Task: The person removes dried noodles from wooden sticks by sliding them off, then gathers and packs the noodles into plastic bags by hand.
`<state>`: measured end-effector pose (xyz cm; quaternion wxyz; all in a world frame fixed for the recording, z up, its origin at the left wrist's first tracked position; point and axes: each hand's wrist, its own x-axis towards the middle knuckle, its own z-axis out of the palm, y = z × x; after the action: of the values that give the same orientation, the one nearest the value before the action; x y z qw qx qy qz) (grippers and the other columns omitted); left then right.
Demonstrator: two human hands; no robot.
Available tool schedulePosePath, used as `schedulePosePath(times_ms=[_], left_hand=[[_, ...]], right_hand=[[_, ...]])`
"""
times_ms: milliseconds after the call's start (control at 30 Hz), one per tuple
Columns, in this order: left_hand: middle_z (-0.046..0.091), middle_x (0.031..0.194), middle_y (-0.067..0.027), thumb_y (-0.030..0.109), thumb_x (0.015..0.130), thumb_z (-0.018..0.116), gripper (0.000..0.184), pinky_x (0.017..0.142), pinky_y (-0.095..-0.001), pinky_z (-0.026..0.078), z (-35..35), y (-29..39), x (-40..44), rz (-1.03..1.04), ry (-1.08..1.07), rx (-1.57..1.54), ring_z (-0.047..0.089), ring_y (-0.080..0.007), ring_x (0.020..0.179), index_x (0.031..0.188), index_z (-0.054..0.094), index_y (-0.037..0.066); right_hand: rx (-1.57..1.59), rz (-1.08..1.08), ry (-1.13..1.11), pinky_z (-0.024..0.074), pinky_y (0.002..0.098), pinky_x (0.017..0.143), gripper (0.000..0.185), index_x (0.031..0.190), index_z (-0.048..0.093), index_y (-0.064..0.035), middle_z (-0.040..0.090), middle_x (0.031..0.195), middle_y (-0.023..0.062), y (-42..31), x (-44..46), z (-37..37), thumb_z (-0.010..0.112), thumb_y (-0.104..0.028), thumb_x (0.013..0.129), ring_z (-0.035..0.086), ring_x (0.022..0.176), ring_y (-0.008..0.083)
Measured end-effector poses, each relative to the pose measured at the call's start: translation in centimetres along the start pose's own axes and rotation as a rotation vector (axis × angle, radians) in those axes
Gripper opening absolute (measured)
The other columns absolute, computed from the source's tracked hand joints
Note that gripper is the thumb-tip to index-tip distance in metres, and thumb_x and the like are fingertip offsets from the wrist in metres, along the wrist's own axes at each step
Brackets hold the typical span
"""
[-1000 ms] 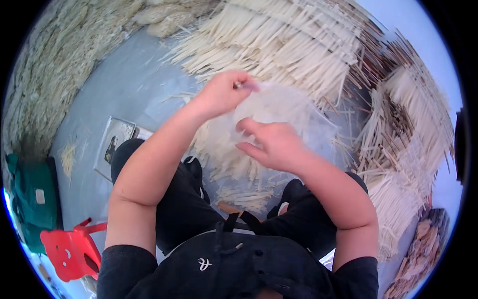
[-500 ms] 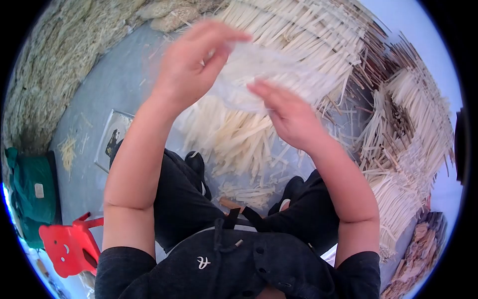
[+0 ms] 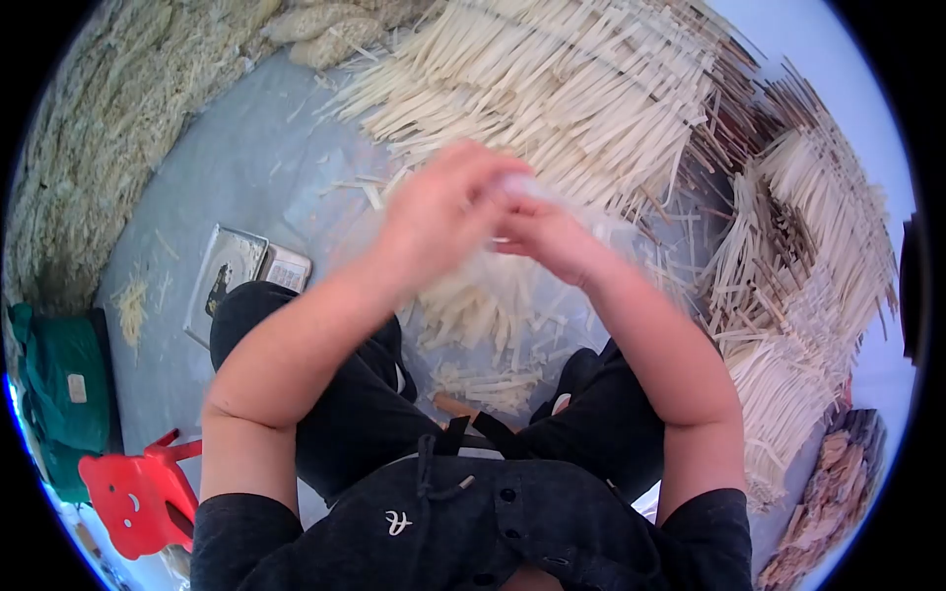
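Observation:
My left hand (image 3: 443, 212) and my right hand (image 3: 547, 234) meet in front of me, fingers closed together. Between them is bunched a clear plastic bag (image 3: 520, 185), its thin film hanging below and to both sides. Motion blurs the left hand more than the right, and the overlapping fingers hide part of the grip. Seen through and below the film is a pile of pale flat sticks (image 3: 483, 313) on the floor between my feet.
Stacks of pale sticks (image 3: 552, 98) lie ahead, with more bundles (image 3: 818, 266) at right. Left of my knee sits a metal scale (image 3: 232, 271). A green bag (image 3: 64, 379) and red chair (image 3: 138, 497) stand at far left; tan sacks (image 3: 335, 41) lie ahead.
The hands were apart with the plastic film spread between them. Now they have come together, the left moving down and right, and the film is bunched. The scale is more visible.

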<state>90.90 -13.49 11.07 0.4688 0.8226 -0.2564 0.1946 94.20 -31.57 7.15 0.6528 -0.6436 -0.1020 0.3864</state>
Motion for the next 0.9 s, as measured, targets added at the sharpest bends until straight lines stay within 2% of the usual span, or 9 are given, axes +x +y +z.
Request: schedulePosePath(times_ms=[67, 200, 267, 367, 400, 467, 700, 767, 900], left_hand=[[0.062, 0.100, -0.0093, 0.002, 0.078, 0.061, 0.034, 0.074, -0.0338, 0.050, 1.4, 3.6, -1.8, 0.045, -0.168, -0.083, 0.059, -0.0262, 0.088, 0.111, 0.064, 0.008], [0.059, 0.111, -0.0097, 0.004, 0.077, 0.059, 0.051, 0.073, -0.0336, 0.054, 3.1, 9.7, -6.3, 0.348, -0.477, -0.344, 0.062, -0.0272, 0.093, 0.127, 0.054, 0.007], [0.058, 0.112, -0.0103, 0.005, 0.080, 0.055, 0.052, 0.072, -0.0310, 0.054, 3.4, 10.9, -7.5, 0.423, -0.580, -0.292, 0.062, -0.0269, 0.091, 0.131, 0.051, 0.008], [0.056, 0.113, -0.0099, 0.007, 0.084, 0.051, 0.048, 0.071, -0.0316, 0.054, 4.5, 10.7, -8.2, 0.452, -0.636, -0.365, 0.061, -0.0257, 0.092, 0.132, 0.049, 0.008], [0.055, 0.113, -0.0099, 0.007, 0.085, 0.051, 0.048, 0.071, -0.0316, 0.054, 4.7, 10.8, -8.2, 0.444, -0.684, -0.394, 0.061, -0.0253, 0.093, 0.132, 0.049, 0.008], [0.054, 0.113, -0.0102, 0.007, 0.084, 0.051, 0.049, 0.070, -0.0318, 0.054, 5.1, 10.5, -8.1, 0.453, -0.669, -0.375, 0.060, -0.0254, 0.093, 0.133, 0.048, 0.008], [0.053, 0.108, -0.0093, 0.010, 0.083, 0.053, 0.052, 0.066, -0.0313, 0.054, 4.9, 10.2, -8.0, 0.469, -0.689, -0.343, 0.059, -0.0253, 0.091, 0.134, 0.047, 0.013], [0.053, 0.106, -0.0090, 0.011, 0.082, 0.054, 0.054, 0.065, -0.0318, 0.053, 4.8, 9.9, -7.5, 0.452, -0.703, -0.276, 0.059, -0.0250, 0.090, 0.135, 0.047, 0.016], [0.052, 0.091, -0.0075, 0.009, 0.079, 0.055, 0.049, 0.062, -0.0347, 0.051, 4.5, 7.8, -5.3, 0.256, -0.555, -0.031, 0.059, -0.0244, 0.081, 0.125, 0.057, 0.026]], right_hand=[[-0.044, -0.065, 0.002, 0.0302, 0.0399, 0.110, 0.062, 0.145, 0.033, -0.0072, 0.039, 0.145, 0.0163, 1.9, 0.9, 0.3, 0.057, -0.031, 0.094, 0.040, 0.132, 0.0259], [-0.854, -0.464, 0.368, 0.0272, 0.0421, 0.112, 0.076, 0.145, 0.029, -0.0003, 0.035, 0.145, 0.0244, 1.2, 1.7, 0.5, 0.065, -0.035, 0.088, 0.035, 0.135, 0.0342], [-1.046, -0.842, 0.764, 0.0271, 0.0436, 0.112, 0.075, 0.143, 0.037, -0.0061, 0.034, 0.146, 0.0242, -1.3, 1.2, 1.0, 0.068, -0.038, 0.083, 0.031, 0.137, 0.0380], [-1.091, -1.250, 0.595, 0.0279, 0.0461, 0.110, 0.071, 0.141, 0.041, -0.0079, 0.031, 0.148, 0.0233, -3.8, -0.6, -0.8, 0.068, -0.036, 0.081, 0.031, 0.136, 0.0403], [-1.097, -1.245, 0.599, 0.0279, 0.0461, 0.110, 0.071, 0.141, 0.041, -0.0079, 0.031, 0.148, 0.0233, -2.0, -0.3, -2.4, 0.068, -0.036, 0.081, 0.031, 0.136, 0.0403], [-1.577, -0.537, 0.570, 0.0299, 0.0470, 0.109, 0.064, 0.137, 0.046, -0.0085, 0.033, 0.147, 0.0219, 2.3, 2.0, -6.5, 0.068, -0.032, 0.081, 0.034, 0.134, 0.0396], [-1.223, -1.000, 0.779, 0.0316, 0.0474, 0.108, 0.065, 0.142, 0.039, -0.0121, 0.038, 0.143, 0.0204, -3.2, -1.4, -4.2, 0.064, -0.024, 0.083, 0.038, 0.131, 0.0381], [-1.711, -0.337, 0.464, 0.0329, 0.0409, 0.109, 0.062, 0.140, 0.042, -0.0087, 0.038, 0.145, 0.0204, 2.5, 0.9, -9.0, 0.066, -0.017, 0.084, 0.041, 0.130, 0.0368], [-1.197, -0.430, 0.449, 0.0324, 0.0396, 0.109, 0.065, 0.143, 0.035, -0.0091, 0.041, 0.140, 0.0225, 0.1, -0.5, -5.5, 0.060, -0.012, 0.083, 0.040, 0.130, 0.0399]])
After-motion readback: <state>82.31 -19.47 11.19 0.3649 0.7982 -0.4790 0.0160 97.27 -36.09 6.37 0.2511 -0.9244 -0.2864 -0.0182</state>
